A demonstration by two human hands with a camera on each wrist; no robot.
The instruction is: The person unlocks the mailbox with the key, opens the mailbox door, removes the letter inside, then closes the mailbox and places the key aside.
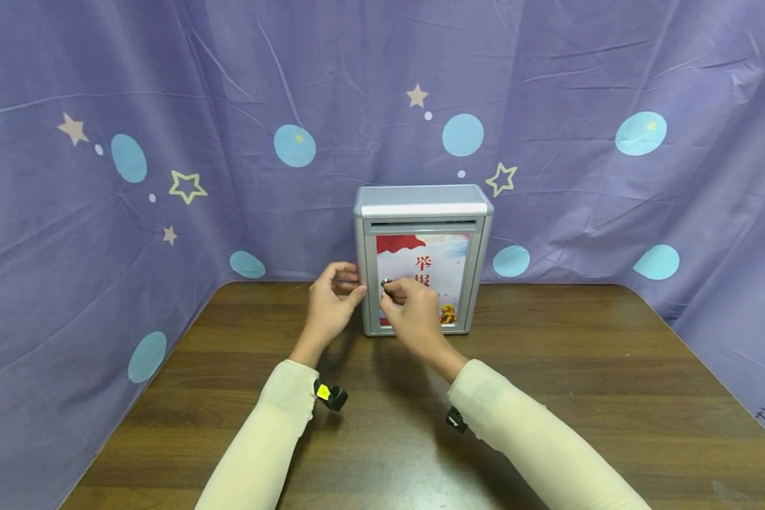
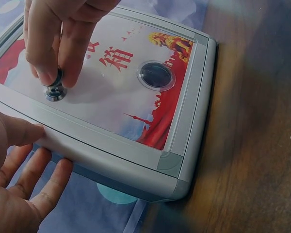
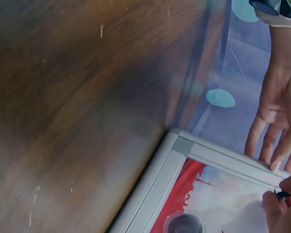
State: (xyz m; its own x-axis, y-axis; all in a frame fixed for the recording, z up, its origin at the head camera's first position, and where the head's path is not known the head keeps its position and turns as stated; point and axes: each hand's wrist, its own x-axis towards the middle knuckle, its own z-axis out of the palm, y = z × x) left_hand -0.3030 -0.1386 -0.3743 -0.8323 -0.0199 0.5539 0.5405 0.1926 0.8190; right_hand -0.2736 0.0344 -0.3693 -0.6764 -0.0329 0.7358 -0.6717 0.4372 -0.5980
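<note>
A grey metal suggestion box [image 1: 426, 210] stands upright on the table, with a slot near its top and a printed front panel with red Chinese characters. My right hand [image 1: 416, 312] pinches a small black-headed key [image 2: 58, 76] at the round silver lock [image 2: 55, 94] on the panel's left side. At the box's left edge is my left hand [image 1: 330, 306], its thumb touching the front frame and its fairly straight fingers against the side. The right wrist view shows both hands by that edge, the left palm [image 3: 283, 99] turned toward the camera.
The brown wooden table [image 1: 586, 382] extends on both sides of the box and in front. Behind it hangs a purple curtain [image 1: 370, 71] with stars and blue dots. A round dark window [image 2: 156, 75] sits low in the panel.
</note>
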